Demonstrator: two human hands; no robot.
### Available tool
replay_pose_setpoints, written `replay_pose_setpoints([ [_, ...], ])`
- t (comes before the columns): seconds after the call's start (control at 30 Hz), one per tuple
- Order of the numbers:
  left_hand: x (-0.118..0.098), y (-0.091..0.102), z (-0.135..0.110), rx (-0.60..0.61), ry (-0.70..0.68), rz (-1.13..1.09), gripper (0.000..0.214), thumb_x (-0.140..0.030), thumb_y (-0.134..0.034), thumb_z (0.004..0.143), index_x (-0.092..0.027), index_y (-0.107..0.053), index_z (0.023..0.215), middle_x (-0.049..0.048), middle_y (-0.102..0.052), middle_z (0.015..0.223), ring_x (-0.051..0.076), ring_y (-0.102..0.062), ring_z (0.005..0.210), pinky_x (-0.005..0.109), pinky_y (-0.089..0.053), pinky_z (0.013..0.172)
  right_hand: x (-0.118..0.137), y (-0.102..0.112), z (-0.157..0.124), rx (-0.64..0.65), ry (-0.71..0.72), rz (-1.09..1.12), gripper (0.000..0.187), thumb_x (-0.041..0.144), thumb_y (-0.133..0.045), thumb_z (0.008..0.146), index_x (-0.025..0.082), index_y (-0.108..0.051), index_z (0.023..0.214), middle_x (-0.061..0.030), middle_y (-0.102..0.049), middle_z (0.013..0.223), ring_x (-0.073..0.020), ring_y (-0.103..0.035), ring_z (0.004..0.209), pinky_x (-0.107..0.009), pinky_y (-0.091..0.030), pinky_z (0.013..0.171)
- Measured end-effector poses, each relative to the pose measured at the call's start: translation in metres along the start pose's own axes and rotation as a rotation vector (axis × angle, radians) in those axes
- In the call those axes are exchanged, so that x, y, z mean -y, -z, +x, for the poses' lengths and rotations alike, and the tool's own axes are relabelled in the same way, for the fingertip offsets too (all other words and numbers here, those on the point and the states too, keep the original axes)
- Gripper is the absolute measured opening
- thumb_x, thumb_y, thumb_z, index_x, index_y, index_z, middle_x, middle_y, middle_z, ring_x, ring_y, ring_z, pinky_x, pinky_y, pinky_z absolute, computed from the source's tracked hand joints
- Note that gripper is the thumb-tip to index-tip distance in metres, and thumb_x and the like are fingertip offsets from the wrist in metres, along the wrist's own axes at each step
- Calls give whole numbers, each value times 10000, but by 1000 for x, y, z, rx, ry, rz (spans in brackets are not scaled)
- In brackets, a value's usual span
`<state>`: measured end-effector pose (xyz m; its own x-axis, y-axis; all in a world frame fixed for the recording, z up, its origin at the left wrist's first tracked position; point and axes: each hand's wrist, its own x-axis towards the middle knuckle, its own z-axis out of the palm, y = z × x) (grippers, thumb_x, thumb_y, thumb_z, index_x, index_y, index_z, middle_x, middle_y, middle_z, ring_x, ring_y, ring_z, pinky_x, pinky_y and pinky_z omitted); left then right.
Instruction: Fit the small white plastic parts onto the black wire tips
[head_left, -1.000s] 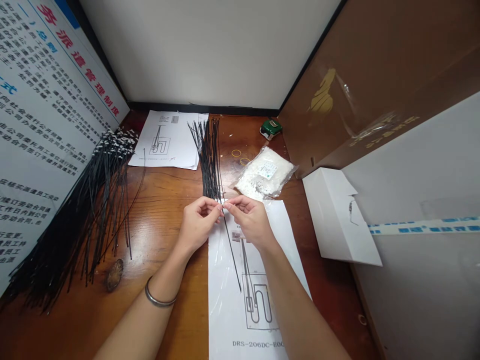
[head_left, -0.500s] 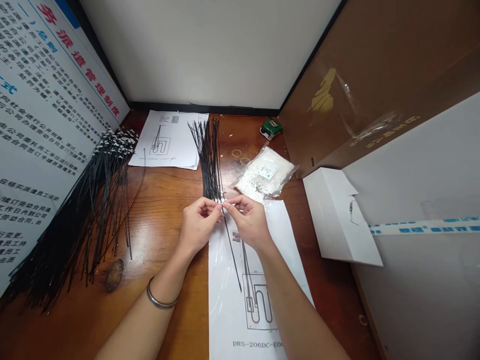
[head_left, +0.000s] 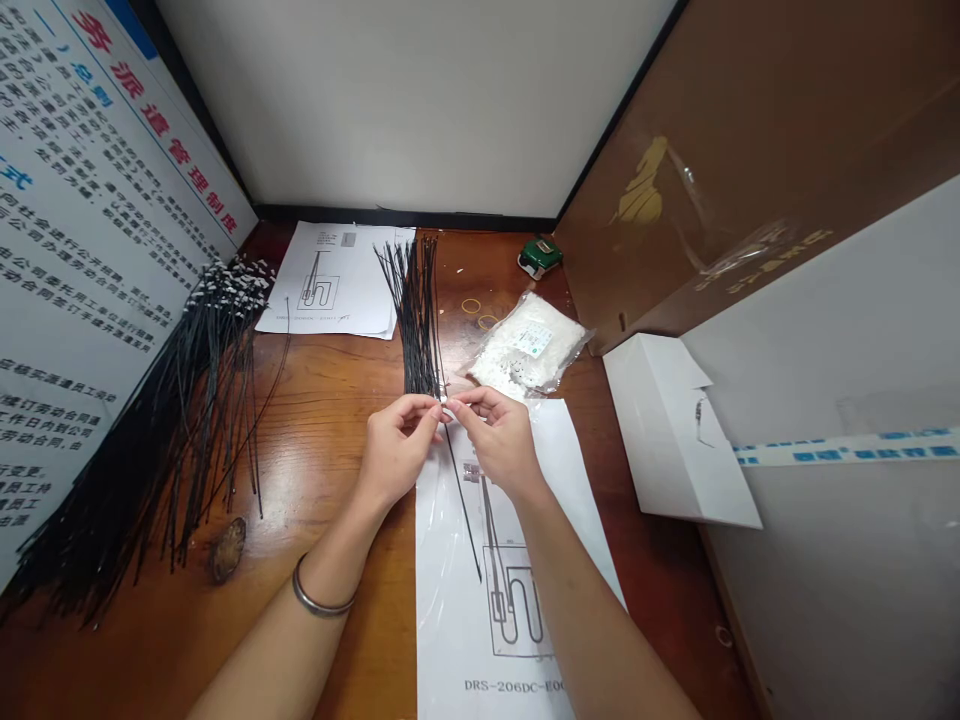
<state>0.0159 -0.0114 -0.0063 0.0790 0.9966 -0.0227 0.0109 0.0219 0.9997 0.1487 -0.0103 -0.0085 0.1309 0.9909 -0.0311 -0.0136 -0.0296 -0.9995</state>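
My left hand (head_left: 401, 440) is closed in a pinch on a thin black wire (head_left: 462, 492), whose free length hangs down over the printed drawing sheet (head_left: 450, 620). Fingertip to fingertip with it, my right hand (head_left: 499, 440) pinches a small white connector (head_left: 444, 400) at the wire's upper end; the fingers hide most of it. Just beyond my hands lies a bundle of black wires (head_left: 420, 320), with bare-looking far ends. A clear bag of small white connectors (head_left: 532, 340) rests to the right of the bundle, some pieces spilling at its near corner.
A large pile of black wires with white ends (head_left: 187, 400) lies at the left. Farther back are paper sheets (head_left: 330, 300) and a green tape measure (head_left: 540, 257). A brown oval object (head_left: 228, 550) sits near the pile. A white box (head_left: 675, 430) stands right, beside a brown carton (head_left: 720, 150).
Both hands stay in nearly the same place, fingertips still together on the wire and white connector. The whole view has shifted very slightly.
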Motion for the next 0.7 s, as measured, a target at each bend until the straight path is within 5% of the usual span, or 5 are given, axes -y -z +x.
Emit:
replay_pose_setpoints([
  [0.7,5,2,2,19,15,82,136,-269,-598,819,-138,-633,805,42,-680,744,123,-601,599,241,-492,589,-6,2,2,68,-90,30,243,394,-735,687,172,-645,726,-15,-648,641,-143,-573,581,-285,-451,558],
])
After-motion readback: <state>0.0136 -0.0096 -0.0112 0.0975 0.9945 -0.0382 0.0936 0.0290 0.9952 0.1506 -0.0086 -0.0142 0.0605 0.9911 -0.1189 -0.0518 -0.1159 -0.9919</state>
